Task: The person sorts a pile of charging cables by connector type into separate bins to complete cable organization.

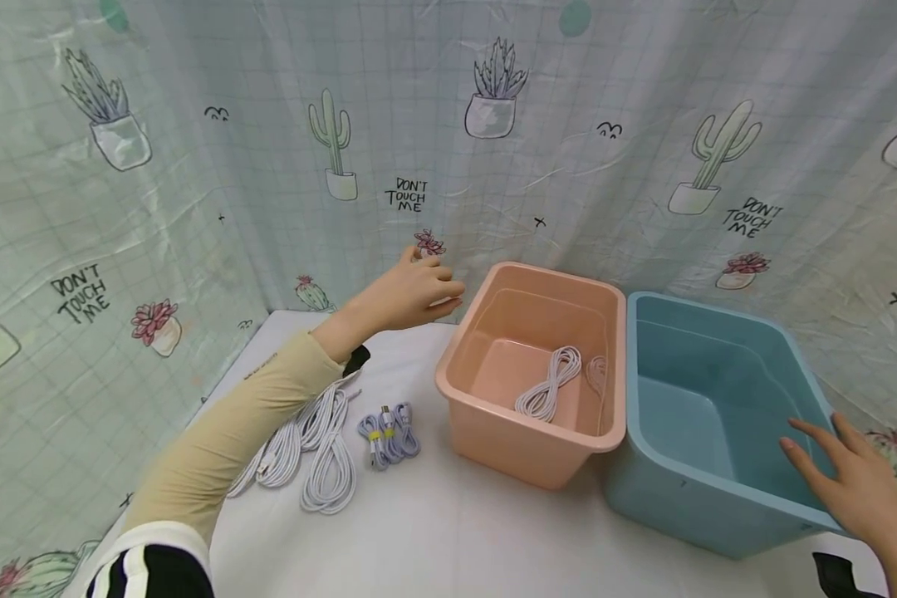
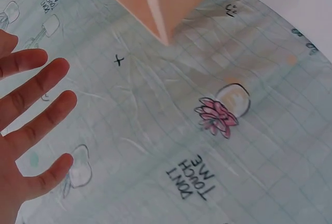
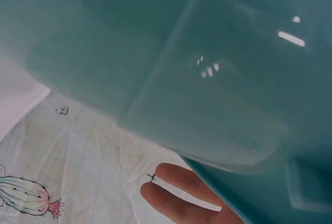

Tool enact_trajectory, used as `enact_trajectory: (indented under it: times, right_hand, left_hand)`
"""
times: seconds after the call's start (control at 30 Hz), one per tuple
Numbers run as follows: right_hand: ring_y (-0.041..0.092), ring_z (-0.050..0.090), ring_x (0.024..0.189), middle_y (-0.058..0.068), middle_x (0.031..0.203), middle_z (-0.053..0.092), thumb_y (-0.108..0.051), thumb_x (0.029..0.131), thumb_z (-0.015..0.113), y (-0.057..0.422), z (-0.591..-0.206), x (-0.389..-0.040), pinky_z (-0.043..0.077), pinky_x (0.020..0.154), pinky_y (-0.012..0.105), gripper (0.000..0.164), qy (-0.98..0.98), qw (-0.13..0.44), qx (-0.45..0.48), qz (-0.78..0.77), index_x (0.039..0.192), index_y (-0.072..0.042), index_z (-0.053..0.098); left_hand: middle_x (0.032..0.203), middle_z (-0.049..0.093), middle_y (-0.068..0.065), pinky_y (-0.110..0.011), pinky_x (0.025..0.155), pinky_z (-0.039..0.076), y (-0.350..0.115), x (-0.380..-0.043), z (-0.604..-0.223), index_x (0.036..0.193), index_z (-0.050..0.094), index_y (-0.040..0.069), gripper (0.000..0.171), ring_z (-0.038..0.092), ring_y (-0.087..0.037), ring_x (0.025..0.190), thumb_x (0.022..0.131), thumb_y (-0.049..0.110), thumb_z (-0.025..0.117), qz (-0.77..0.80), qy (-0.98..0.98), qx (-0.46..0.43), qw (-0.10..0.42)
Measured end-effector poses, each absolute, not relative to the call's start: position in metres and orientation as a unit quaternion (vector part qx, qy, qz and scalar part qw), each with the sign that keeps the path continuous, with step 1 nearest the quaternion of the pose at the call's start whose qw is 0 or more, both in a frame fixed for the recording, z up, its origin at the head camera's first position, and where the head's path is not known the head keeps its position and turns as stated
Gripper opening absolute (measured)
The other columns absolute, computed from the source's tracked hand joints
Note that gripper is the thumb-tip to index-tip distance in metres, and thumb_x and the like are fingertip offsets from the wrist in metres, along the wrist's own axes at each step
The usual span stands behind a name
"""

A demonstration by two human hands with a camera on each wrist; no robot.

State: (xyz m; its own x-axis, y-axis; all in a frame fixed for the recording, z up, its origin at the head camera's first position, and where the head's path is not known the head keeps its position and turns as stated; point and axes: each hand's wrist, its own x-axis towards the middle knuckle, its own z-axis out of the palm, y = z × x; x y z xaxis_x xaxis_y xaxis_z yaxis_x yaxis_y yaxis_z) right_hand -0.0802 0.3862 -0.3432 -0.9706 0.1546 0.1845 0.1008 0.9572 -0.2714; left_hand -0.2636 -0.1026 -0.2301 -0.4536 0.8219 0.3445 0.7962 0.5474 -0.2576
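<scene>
In the head view my left hand (image 1: 419, 295) hovers with loosely bent fingers left of a peach plastic bin (image 1: 508, 448), holding nothing. The left wrist view shows its fingers (image 2: 39, 107) spread apart. My right hand (image 1: 860, 486) is at the right rim of a blue plastic bin (image 1: 680, 515), fingers extended over the edge; whether it touches the rim I cannot tell. A bundled white cable (image 1: 549, 386) lies inside the peach bin. Several looped white cables (image 1: 330, 469) rest on the table under my left forearm, beside small lavender cables (image 1: 390, 436) with yellow bands.
The two bins stand side by side on a white-covered table (image 1: 456, 540). Behind them hangs a curtain (image 1: 389, 124) printed with cacti, which also runs along the left side. A black object (image 1: 837, 573) shows at the lower right.
</scene>
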Motion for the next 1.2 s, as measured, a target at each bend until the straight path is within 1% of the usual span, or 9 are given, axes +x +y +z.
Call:
enact_trajectory:
  times: [0.17,0.33,0.4,0.57,0.63,0.77,0.87,1.07,1.2]
  right_hand:
    - [0.059,-0.002,0.124,0.043,0.136,-0.002,-0.041,0.094,0.033,0.386,-0.341,-0.079,0.006,0.091,0.072,0.062,-0.985,0.092,-0.071,0.126,0.125,0.013,0.034]
    - [0.058,-0.007,0.124,0.042,0.136,-0.003,-0.044,0.094,0.033,0.382,-0.337,-0.08,0.002,0.093,0.071,0.064,-0.988,0.078,-0.068,0.114,0.125,0.012,0.034]
    - [0.058,-0.009,0.123,0.042,0.136,-0.003,-0.043,0.094,0.033,0.381,-0.336,-0.08,-0.001,0.093,0.07,0.063,-0.989,0.08,-0.057,0.114,0.125,0.011,0.035]
    - [0.06,-0.008,0.122,0.041,0.137,0.002,-0.038,0.095,0.035,0.375,-0.334,-0.081,-0.001,0.092,0.072,0.055,-0.99,0.088,-0.017,0.111,0.127,0.006,0.037]
    - [0.06,-0.009,0.122,0.04,0.137,0.004,-0.038,0.095,0.033,0.372,-0.334,-0.082,-0.002,0.091,0.073,0.054,-0.992,0.076,-0.004,0.104,0.129,0.004,0.037]
    - [0.059,-0.017,0.12,0.038,0.138,-0.002,-0.041,0.096,0.029,0.37,-0.331,-0.083,-0.011,0.089,0.072,0.056,-0.995,0.025,0.008,0.099,0.135,0.0,0.031]
    - [0.06,-0.021,0.117,0.037,0.139,-0.006,-0.042,0.096,0.029,0.371,-0.329,-0.083,-0.016,0.088,0.071,0.057,-0.995,0.0,0.011,0.103,0.138,-0.003,0.026]
    - [0.059,-0.022,0.117,0.035,0.139,-0.009,-0.044,0.095,0.029,0.371,-0.332,-0.083,-0.019,0.089,0.069,0.059,-0.995,-0.008,0.006,0.104,0.14,-0.008,0.023]
    - [0.058,-0.023,0.118,0.035,0.14,-0.009,-0.044,0.095,0.028,0.371,-0.331,-0.083,-0.02,0.089,0.068,0.059,-0.994,-0.008,0.005,0.107,0.14,-0.007,0.022]
  left_hand:
    - [0.073,0.056,0.003,-0.043,0.077,0.031,-0.125,-0.258,-0.242,0.08,0.056,0.018,0.015,0.046,-0.018,0.072,0.091,0.026,0.049,0.021,-0.853,-0.468,0.231]
    - [0.073,0.056,0.004,-0.045,0.078,0.033,-0.149,-0.253,-0.257,0.083,0.059,0.019,0.01,0.046,-0.017,0.07,0.089,0.024,0.052,0.02,-0.852,-0.462,0.245]
    - [0.073,0.057,0.004,-0.045,0.077,0.034,-0.158,-0.251,-0.263,0.083,0.059,0.019,0.009,0.046,-0.017,0.07,0.088,0.024,0.054,0.023,-0.851,-0.46,0.25]
    - [0.074,0.06,0.003,-0.046,0.076,0.035,-0.177,-0.242,-0.277,0.08,0.058,0.019,0.008,0.048,-0.018,0.069,0.085,0.025,0.058,0.026,-0.853,-0.451,0.26]
    - [0.073,0.06,0.003,-0.046,0.076,0.036,-0.184,-0.238,-0.283,0.08,0.058,0.018,0.008,0.049,-0.018,0.069,0.084,0.025,0.059,0.026,-0.853,-0.449,0.264]
    - [0.071,0.058,0.004,-0.045,0.074,0.035,-0.198,-0.231,-0.299,0.079,0.058,0.019,0.007,0.048,-0.017,0.068,0.082,0.024,0.061,0.018,-0.847,-0.451,0.282]
    - [0.071,0.057,0.005,-0.045,0.073,0.035,-0.206,-0.225,-0.312,0.08,0.057,0.019,0.008,0.048,-0.017,0.069,0.083,0.027,0.059,0.012,-0.843,-0.452,0.292]
    - [0.076,0.06,0.003,-0.046,0.074,0.036,-0.214,-0.215,-0.338,0.086,0.061,0.017,0.026,0.051,-0.019,0.076,0.091,0.036,0.045,0.012,-0.853,-0.437,0.284]
    - [0.082,0.061,0.002,-0.046,0.075,0.036,-0.217,-0.213,-0.354,0.092,0.063,0.016,0.02,0.053,-0.02,0.081,0.086,0.033,0.054,0.009,-0.863,-0.424,0.273]
